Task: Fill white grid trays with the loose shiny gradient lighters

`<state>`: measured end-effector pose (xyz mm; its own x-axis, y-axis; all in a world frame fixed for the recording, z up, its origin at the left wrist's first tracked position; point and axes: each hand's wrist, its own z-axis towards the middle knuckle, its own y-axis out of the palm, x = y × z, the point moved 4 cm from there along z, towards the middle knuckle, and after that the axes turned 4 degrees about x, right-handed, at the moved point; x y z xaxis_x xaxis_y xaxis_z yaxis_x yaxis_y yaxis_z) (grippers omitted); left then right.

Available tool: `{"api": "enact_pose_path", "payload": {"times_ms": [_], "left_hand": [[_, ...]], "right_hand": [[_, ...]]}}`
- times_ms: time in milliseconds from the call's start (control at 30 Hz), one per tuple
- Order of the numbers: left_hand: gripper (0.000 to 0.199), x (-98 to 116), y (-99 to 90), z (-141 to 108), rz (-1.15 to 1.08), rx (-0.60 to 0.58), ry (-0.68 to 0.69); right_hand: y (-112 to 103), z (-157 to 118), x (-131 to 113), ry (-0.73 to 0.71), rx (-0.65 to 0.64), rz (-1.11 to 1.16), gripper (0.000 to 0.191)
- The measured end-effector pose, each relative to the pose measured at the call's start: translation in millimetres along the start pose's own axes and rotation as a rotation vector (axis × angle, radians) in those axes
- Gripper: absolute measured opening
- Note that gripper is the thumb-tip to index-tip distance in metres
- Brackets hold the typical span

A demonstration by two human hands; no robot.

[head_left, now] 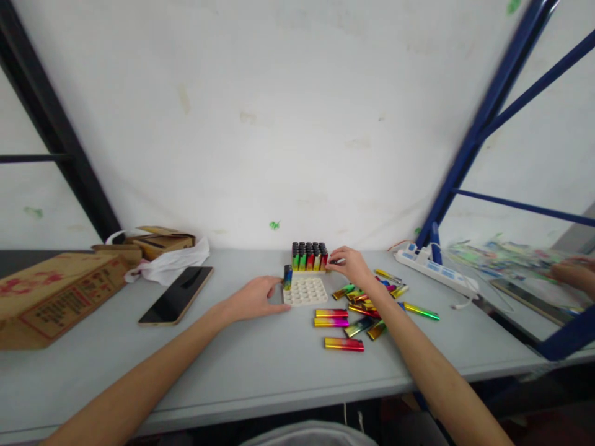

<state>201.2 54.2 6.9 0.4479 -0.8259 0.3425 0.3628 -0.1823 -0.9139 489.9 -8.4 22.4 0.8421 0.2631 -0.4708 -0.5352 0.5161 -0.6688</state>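
My left hand [258, 298] rests at the left side of a white tray [305, 292] with round holes. Its thumb and fingers are spread apart, the thumb at the front left corner. One blue and gold lighter [287, 277] stands upright in the back left of this tray. Behind it, a second block of upright lighters [309, 256] with black tops stands in rows. At the right end of that block is my right hand [349, 265], fingertips pinched together around a small dark thing too hidden to name. Loose shiny lighters [362, 303] lie in a pile below my right forearm.
Several lighters lie nearer the front, among them a red and gold one [344, 344]. On the left are a phone [177, 296], a white plastic bag [174, 263] and cardboard boxes [65, 297]. A power strip [437, 269] and blue rack post [474, 136] stand right. Another person's hand [574, 272] is beyond.
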Motion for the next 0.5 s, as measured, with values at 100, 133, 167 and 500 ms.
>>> {"api": "enact_pose_path", "payload": {"times_ms": [100,133,167,500], "left_hand": [[0.052,0.5,-0.6,0.2,-0.012,-0.001,-0.004],[0.053,0.5,-0.6,0.3,-0.012,0.0,-0.006],[0.053,0.4,-0.4,0.5,-0.01,0.001,-0.006],[0.057,-0.8,1.1,0.0,0.005,0.005,0.012]], "right_hand": [[-6.2,-0.4,-2.6,0.008,-0.01,0.008,0.017],[-6.7,-0.4,-3.3,0.009,-0.006,0.013,0.017],[-6.1,-0.5,-3.9,0.006,-0.004,0.015,0.018],[17.3,-4.8,-10.0,0.017,-0.075,-0.054,0.047]]}}
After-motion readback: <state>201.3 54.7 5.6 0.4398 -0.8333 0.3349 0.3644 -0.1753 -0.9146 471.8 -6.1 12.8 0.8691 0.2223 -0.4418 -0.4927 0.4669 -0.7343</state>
